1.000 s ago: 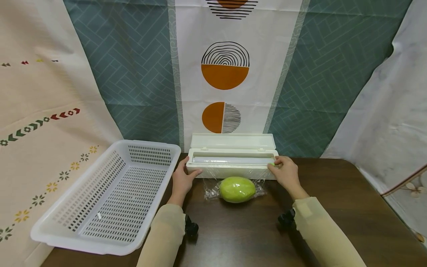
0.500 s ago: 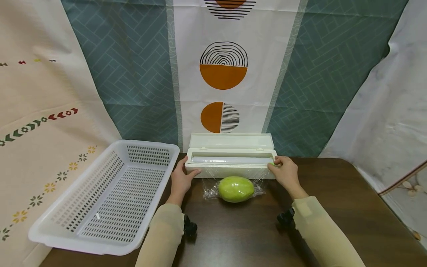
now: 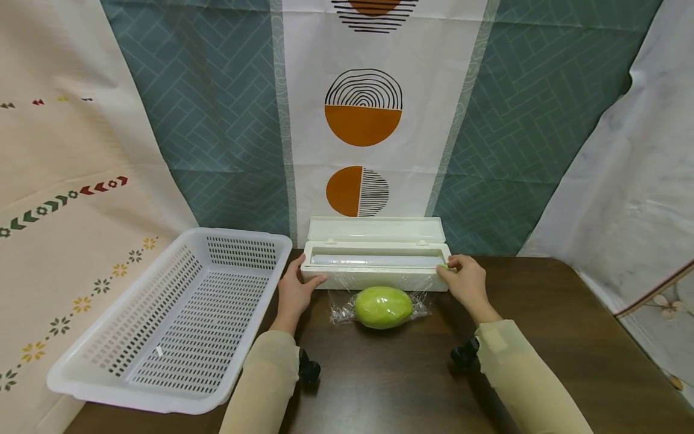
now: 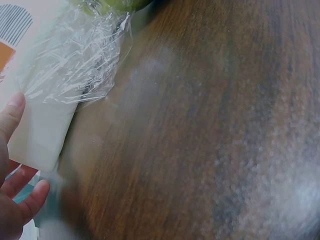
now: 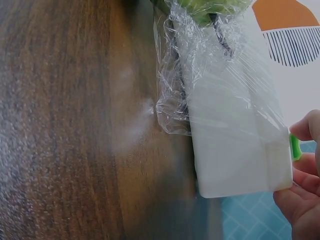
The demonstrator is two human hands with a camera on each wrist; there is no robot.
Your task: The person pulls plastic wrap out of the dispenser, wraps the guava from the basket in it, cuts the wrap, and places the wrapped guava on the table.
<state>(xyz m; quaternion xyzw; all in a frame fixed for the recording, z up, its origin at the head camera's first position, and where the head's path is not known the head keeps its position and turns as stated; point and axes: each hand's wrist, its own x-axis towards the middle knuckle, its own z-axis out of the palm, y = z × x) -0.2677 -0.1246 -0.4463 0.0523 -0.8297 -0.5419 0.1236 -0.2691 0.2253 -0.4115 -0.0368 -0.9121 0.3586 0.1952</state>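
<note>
A white cling film dispenser [image 3: 374,280] stands with its lid [image 3: 376,229] raised, showing the film roll [image 3: 376,260] inside. My left hand [image 3: 294,295] grips its left end, thumb on the front face and fingers round the end. At the right end, my right hand [image 3: 467,282] pinches a small green slide cutter [image 5: 295,147] on the dispenser's edge. Clear cling film [image 5: 175,95] runs down over the front wall to a green, papaya-like fruit [image 3: 384,307] lying just before the box. Crumpled film spreads from both ends of the fruit.
To the left stands a white slotted plastic basket [image 3: 217,319] with a small white scrap [image 3: 159,351] inside. Patterned cloth [image 3: 363,126] hangs close behind the dispenser. The dark wooden table [image 3: 390,386] extends in front of the fruit and out to the right.
My right hand has shifted very slightly to the right along the dispenser's edge. The left hand, dispenser and fruit hold their places.
</note>
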